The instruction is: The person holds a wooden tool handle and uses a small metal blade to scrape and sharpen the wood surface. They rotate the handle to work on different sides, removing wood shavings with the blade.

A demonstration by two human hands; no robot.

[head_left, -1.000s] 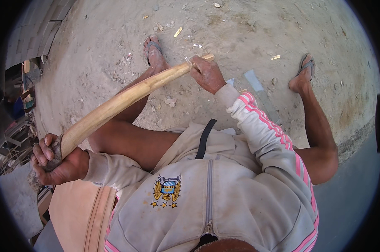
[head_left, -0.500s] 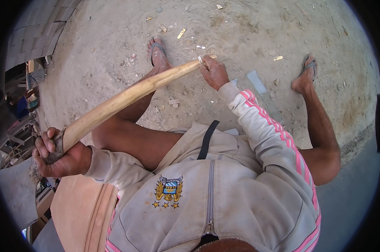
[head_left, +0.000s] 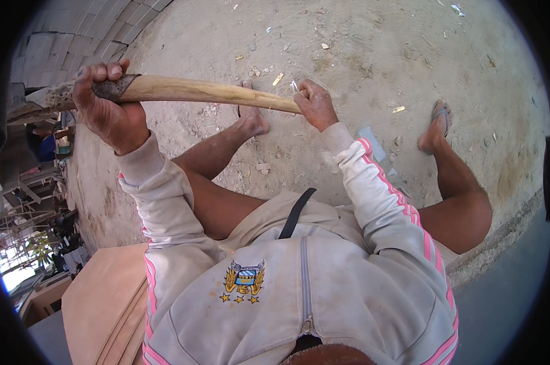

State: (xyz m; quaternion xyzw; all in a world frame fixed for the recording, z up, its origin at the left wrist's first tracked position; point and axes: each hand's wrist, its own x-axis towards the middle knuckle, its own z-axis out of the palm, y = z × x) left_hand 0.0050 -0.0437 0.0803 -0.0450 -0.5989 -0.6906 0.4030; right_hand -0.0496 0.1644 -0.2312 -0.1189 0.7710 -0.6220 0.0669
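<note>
A shovel with a pale wooden handle [head_left: 208, 91] is held up nearly level across the far part of the view. My left hand [head_left: 114, 112] is closed round its dirty, rusty metal socket [head_left: 44, 100], with the fingertips showing over the top. The metal beyond that hand runs into the dark left rim, so the blade's shape is hard to see. My right hand [head_left: 316, 106] is closed on the narrow end of the handle. A small white stick-like thing [head_left: 294, 86] shows by its fingers.
Under the shovel is dusty ground [head_left: 348, 48] with scattered litter and a bluish flat shard [head_left: 372, 143]. My sandalled feet stand wide apart. Stacked grey tiles [head_left: 74, 42] rise at the far left. Brown boards [head_left: 104, 298] lie at the near left, below clutter.
The socket end has swung up and away from me with my left hand, bringing the shovel from a steep slant to nearly level. My right hand has shifted slightly and stays on the handle end.
</note>
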